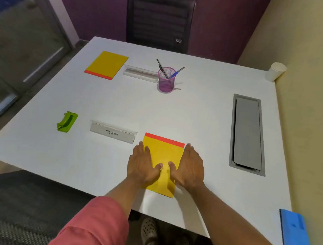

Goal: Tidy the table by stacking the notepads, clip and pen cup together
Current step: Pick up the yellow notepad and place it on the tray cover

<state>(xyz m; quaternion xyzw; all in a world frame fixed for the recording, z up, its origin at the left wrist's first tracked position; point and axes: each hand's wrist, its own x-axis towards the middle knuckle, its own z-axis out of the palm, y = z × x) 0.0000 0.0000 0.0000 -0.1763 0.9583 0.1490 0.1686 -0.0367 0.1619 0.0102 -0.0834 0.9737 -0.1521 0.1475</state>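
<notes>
Head view: both hands' fingers flat, flanking near notepad [162, 160]; name card [113, 133] just left, clip [67, 122] beyond.

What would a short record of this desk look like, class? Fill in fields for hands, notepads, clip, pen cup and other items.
hands: left hand and right hand flat on the near notepad
notepads: near one under the hands; far notepad at back left
clip: green clip at left, apart from everything
pen cup: pink mesh pen cup upright, holding pens
other items: name card reading OSTRICH, paper cup at far right corner
stacking: not yet begun
</notes>
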